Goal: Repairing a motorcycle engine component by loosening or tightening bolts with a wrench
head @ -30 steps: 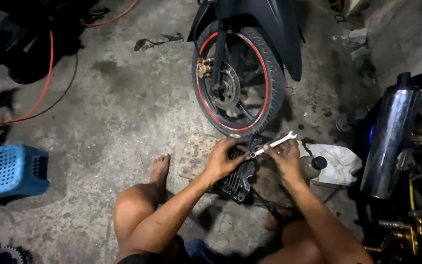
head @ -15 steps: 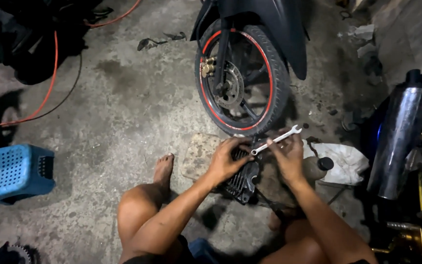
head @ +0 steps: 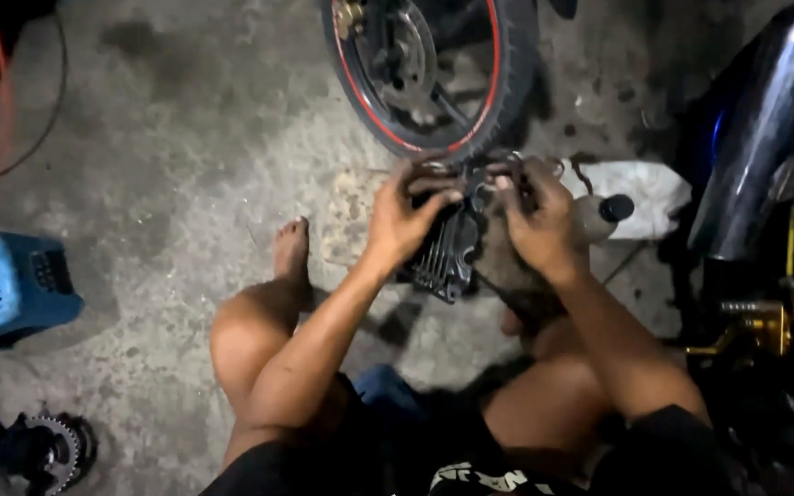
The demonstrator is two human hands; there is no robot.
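A dark finned metal engine part [head: 448, 253], matt and grimy, sits on rough, stained concrete floor [head: 167, 156], flanked by a glossy chromed exhaust pipe [head: 755, 129], a matt black rubber tyre [head: 516, 83] with red-striped rim, and a perforated blue plastic basket [head: 2, 285].

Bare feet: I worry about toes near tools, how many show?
1: a bare left foot flat on the concrete left of the left hand; the other foot may be hidden under the legs.

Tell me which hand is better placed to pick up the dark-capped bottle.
Right, probably. The right hand rests on the finned engine part directly beside the bottle; the left hand sits on the part's far side.
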